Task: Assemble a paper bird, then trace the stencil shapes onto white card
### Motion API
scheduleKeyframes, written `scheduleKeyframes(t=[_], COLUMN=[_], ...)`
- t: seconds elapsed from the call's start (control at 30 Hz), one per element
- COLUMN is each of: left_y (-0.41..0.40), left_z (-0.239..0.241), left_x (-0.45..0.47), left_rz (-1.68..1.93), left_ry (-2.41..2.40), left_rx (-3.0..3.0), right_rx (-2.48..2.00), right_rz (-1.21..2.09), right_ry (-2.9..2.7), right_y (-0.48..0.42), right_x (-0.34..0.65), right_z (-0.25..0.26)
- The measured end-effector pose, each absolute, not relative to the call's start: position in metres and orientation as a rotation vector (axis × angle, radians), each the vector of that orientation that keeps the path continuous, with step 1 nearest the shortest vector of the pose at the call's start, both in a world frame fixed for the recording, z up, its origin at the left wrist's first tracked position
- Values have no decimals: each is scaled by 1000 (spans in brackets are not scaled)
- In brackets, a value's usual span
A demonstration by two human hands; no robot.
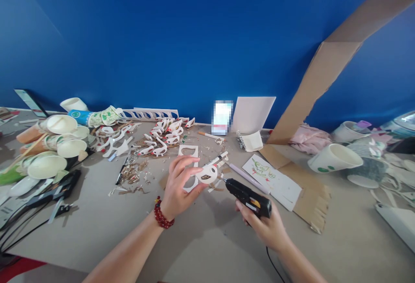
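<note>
The left hand (180,191) pinches one small, rounded white piece (209,173) above the grey table (201,252). The right hand (264,226) grips one black plastic glue gun (245,193), nozzle (224,179) near the piece, its white label (251,206) too small to read. Over ten red-marked white bird shapes (174,126) lie heaped beyond.

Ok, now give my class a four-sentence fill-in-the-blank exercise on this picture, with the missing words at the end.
1. The right hand holds a glue gun with a body that is mainly ____.
2. The left hand holds a small white piece, and the bracelet below it has mostly ____ beads.
3. The wall behind the table is ____.
4. The green-lined drawing shows a ____.

Missing words: black; red; blue; bird.
</note>
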State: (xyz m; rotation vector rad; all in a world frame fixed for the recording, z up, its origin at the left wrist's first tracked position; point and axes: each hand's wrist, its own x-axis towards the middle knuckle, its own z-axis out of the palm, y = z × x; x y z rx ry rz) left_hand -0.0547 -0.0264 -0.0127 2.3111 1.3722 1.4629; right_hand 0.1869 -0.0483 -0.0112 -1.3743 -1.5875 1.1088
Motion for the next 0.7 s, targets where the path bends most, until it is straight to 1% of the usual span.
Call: scheduleKeyframes(t=[0.7], left_y=[-25], left_z=[-14], left_x=[-54], left_rz=[1482], left_ry=[1365], left_rx=[2324], right_rx=[-1377], right_rz=[1111], right_ry=[-1588], right_y=[-49], right_x=[187], right_z=[-11])
